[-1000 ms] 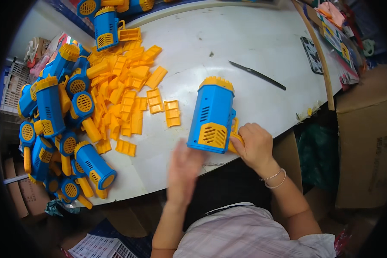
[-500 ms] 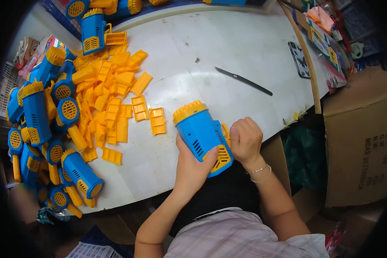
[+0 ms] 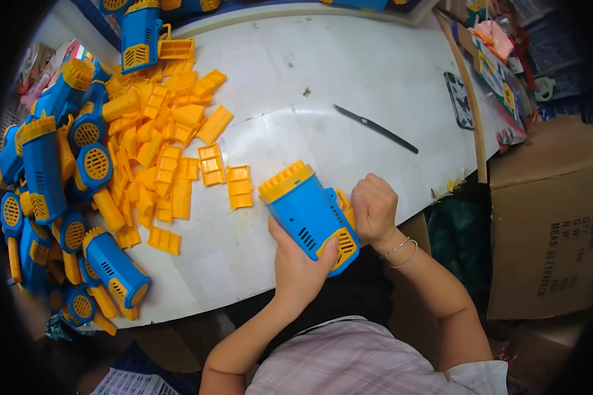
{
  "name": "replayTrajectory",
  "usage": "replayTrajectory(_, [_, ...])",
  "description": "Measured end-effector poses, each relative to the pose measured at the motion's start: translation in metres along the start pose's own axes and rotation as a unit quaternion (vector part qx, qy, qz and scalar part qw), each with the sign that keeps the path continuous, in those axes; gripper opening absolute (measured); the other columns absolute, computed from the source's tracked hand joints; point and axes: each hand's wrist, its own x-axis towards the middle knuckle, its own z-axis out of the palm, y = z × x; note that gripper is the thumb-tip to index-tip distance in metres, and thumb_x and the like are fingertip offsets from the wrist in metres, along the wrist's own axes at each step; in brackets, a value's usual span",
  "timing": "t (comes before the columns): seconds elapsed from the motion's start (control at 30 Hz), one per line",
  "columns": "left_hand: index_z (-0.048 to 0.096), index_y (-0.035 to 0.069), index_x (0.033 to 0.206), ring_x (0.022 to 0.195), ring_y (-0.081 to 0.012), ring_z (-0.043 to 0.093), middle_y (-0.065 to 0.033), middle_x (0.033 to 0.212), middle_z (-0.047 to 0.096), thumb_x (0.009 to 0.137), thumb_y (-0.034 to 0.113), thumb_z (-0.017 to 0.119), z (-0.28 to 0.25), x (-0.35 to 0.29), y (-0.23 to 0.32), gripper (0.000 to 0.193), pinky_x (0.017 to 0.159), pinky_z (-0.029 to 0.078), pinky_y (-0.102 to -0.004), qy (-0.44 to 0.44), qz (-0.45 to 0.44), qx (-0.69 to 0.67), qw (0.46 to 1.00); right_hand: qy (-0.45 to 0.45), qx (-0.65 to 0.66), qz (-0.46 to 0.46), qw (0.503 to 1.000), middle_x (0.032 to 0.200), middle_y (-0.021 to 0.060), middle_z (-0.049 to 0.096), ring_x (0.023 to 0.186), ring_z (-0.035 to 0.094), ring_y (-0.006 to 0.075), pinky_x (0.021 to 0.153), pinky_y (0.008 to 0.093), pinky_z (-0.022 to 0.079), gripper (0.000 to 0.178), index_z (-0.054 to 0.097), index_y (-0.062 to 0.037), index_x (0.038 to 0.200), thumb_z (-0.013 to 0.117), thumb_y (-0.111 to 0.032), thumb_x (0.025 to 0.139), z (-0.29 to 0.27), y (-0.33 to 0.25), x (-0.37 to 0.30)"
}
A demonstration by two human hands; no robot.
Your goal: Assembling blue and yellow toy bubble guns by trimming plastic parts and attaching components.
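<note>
My left hand (image 3: 298,268) is wrapped round the lower body of a blue and yellow toy bubble gun (image 3: 306,214), its thumb lying over the yellow vented panel. The gun's studded yellow muzzle points up and to the left, above the table's near edge. At the gun's right side, my right hand (image 3: 374,207) is closed in a fist against the yellow handle, which it mostly hides. Two ribbed yellow covers (image 3: 239,187) lie just left of the gun, beside a heap of similar yellow pieces (image 3: 155,141).
More blue and yellow bubble guns (image 3: 43,168) are piled along the table's left side. A dark slim knife (image 3: 375,128) and a phone (image 3: 458,100) lie on the white table (image 3: 277,79). Beyond the wooden edge strip at right stands a cardboard box (image 3: 543,224).
The bubble gun has tilted slightly, its muzzle shifting a little left and down. Both hands keep nearly the same hold. The whole view has shifted slightly.
</note>
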Motion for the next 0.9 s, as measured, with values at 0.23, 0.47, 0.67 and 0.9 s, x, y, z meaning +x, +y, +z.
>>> replayTrajectory(0.23, [0.021, -0.002, 0.131, 0.105, -0.0237, 0.050, -0.0192, 0.119, 0.044, 0.072, 0.018, 0.068, -0.041, 0.012, 0.012, 0.078, 0.089, 0.042, -0.0337, -0.007, 0.045, -0.133, 0.990, -0.193, 0.372, 0.329, 0.846, 0.067, 0.0062, 0.058, 0.061, 0.051, 0.0139, 0.053, 0.0279, 0.041, 0.057, 0.052, -0.0012, 0.071, 0.022, -0.044, 0.093, -0.022, 0.002, -0.005])
replayTrajectory(0.47, [0.041, -0.001, 0.119, 0.100, -0.0222, 0.054, -0.0155, 0.112, 0.053, 0.093, 0.042, 0.025, -0.070, 0.022, -0.006, 0.052, 0.086, 0.043, -0.0340, 0.030, -0.051, -0.452, 0.890, -0.264, 0.542, 0.357, 0.714, 0.076, 0.0075, 0.058, 0.053, 0.053, 0.0071, 0.043, 0.0172, 0.041, 0.040, 0.043, 0.0003, 0.111, 0.032, -0.034, 0.095, -0.029, -0.048, -0.011])
replayTrajectory(0.67, [0.046, -0.003, 0.109, 0.084, -0.0151, 0.055, -0.0125, 0.095, 0.057, 0.089, 0.022, 0.048, -0.037, -0.005, 0.006, 0.032, 0.071, 0.045, -0.0266, 0.022, -0.054, -0.194, 0.979, -0.282, 0.436, 0.312, 0.796, 0.076, 0.0034, 0.055, 0.063, 0.055, 0.0063, 0.052, 0.0190, 0.044, 0.029, 0.040, 0.0001, 0.117, 0.043, -0.011, 0.091, -0.010, -0.077, -0.011])
replayTrajectory(0.9, [0.054, -0.004, 0.098, 0.072, -0.0132, 0.057, -0.0103, 0.081, 0.061, 0.080, 0.023, 0.062, -0.038, 0.002, -0.003, 0.033, 0.065, 0.045, -0.0267, 0.036, -0.086, -0.047, 0.995, -0.242, 0.393, 0.227, 0.858, 0.077, 0.0078, 0.055, 0.060, 0.055, 0.0092, 0.056, 0.0224, 0.047, 0.054, 0.038, 0.0011, 0.123, 0.065, -0.009, 0.077, -0.002, -0.081, -0.023])
